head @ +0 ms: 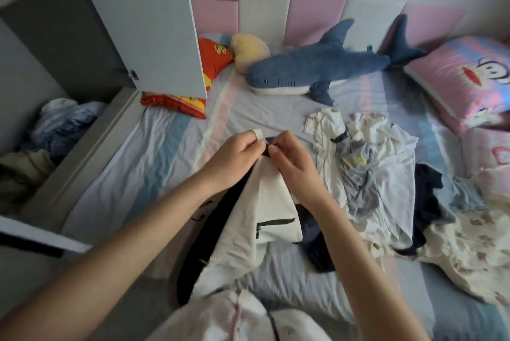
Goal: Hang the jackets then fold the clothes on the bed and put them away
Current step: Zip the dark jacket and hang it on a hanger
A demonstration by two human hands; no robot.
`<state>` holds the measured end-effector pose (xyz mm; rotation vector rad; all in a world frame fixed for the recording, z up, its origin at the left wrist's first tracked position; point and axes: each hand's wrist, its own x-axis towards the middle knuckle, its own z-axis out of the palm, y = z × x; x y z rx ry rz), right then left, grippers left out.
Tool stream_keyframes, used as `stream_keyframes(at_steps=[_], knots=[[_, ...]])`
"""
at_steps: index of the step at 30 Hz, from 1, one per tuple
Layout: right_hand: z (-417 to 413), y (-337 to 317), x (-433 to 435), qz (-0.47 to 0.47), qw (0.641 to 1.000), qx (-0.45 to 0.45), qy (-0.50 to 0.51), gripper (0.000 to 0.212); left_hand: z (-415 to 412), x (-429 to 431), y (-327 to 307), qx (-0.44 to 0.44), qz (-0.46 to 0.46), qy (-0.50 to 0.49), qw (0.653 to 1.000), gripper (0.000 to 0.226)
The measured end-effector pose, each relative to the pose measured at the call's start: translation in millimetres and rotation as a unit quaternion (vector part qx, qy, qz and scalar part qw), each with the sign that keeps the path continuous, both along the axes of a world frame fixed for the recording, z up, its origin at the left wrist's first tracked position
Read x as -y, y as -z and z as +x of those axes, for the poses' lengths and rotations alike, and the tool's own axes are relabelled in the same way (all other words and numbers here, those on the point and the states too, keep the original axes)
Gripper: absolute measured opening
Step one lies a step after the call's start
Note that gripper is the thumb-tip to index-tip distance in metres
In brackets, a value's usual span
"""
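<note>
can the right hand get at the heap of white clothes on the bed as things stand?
Probably not yet: the right hand and left hand are both pinching the white garment. The heap of white clothes lies just right of it, nothing between, so once it lets go, likely yes.

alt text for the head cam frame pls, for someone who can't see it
Two bare hands, left hand and right hand, pinch the top of a white and black garment held up over a bed. A pile of unfolded clothes lies to the right, a plush shark near the headboard.
</note>
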<state>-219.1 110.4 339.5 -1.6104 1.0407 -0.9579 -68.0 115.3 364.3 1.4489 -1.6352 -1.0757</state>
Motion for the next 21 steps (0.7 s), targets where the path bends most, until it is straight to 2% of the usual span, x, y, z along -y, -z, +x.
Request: stream_keyframes(at_steps=[6, 8, 11, 14, 17, 19, 21], knots=[[-22, -152, 179, -0.043, 0.996, -0.002, 0.08, 0.029, -48, 188, -132, -0.006, -0.09, -0.026, 0.996, 0.023], [-35, -233, 230, -0.104, 0.987, -0.004, 0.124, 0.028, -67, 246, -206, -0.036, -0.145, -0.025, 0.988, 0.021], [-48, -354, 265, -0.253, 0.945, 0.006, 0.205, 0.024, -92, 285, -324, -0.086, -0.268, -0.021, 0.959, 0.02], [-54, -422, 271, -0.357, 0.906, -0.026, 0.224, 0.023, -99, 287, -385, -0.118, -0.347, 0.01, 0.93, 0.022], [-52, -416, 267, -0.345, 0.92, -0.065, 0.171, 0.027, -90, 282, -364, -0.155, -0.32, 0.007, 0.935, 0.024], [-41, -381, 265, -0.296, 0.944, -0.092, 0.114, 0.028, -77, 279, -318, -0.184, -0.268, -0.013, 0.945, 0.027], [-26, -312, 275, -0.203, 0.97, -0.123, 0.052, 0.028, -60, 280, -236, -0.217, -0.192, -0.053, 0.956, 0.027]])
